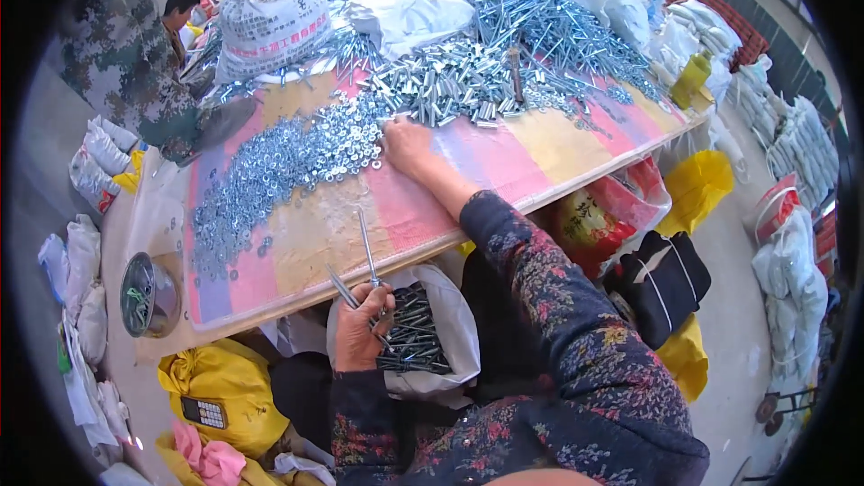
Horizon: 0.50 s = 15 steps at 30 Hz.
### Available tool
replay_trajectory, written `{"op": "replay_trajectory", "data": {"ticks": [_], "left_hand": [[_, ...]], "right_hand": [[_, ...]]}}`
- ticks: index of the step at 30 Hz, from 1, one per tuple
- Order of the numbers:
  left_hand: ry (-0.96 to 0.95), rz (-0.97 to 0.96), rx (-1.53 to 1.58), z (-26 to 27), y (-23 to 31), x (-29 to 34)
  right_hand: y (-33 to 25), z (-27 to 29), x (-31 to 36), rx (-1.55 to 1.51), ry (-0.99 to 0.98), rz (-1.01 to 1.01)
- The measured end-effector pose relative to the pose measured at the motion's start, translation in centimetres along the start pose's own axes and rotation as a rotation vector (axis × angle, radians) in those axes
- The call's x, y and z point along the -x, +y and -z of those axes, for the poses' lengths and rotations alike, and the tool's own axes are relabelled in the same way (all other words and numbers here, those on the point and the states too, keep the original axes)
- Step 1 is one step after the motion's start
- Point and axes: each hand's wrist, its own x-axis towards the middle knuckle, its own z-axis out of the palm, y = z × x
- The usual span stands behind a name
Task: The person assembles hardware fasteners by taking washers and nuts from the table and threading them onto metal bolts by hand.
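My left hand [362, 328] is closed around long metal bolts [367, 247] at the table's near edge, their shafts slanting up and away. Just under it sits an open white sack [456, 324] filled with long dark bolts [414, 333]. My right hand [407, 146] reaches across the tabletop, where loose washers [310, 148] meet a heap of short metal sleeves [450, 81]. Its fingers are bent and pressed together; whatever they pinch is hidden. Behind the sleeves rises a big pile of long bolts [540, 13].
A person in camouflage [135, 54] stands at the far left, beside a filled white sack [270, 25] on the table. Also there are a tin [149, 295], a yellow bag with a keypad phone [205, 412], a yellow-green bottle [690, 81] and stacked sacks [792, 288].
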Motion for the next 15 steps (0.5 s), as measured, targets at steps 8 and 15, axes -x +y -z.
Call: {"op": "replay_trajectory", "data": {"ticks": [8,15], "left_hand": [[0.076,-0.053,-0.067,1.0,-0.4,-0.4],[-0.014,-0.088,-0.179,0.6,-0.6,1.0]], "right_hand": [[-1.8,3.5,1.8,-0.251,0.006,-0.005],[-7.9,9.0,11.4,-1.148,-0.487,-0.321]]}}
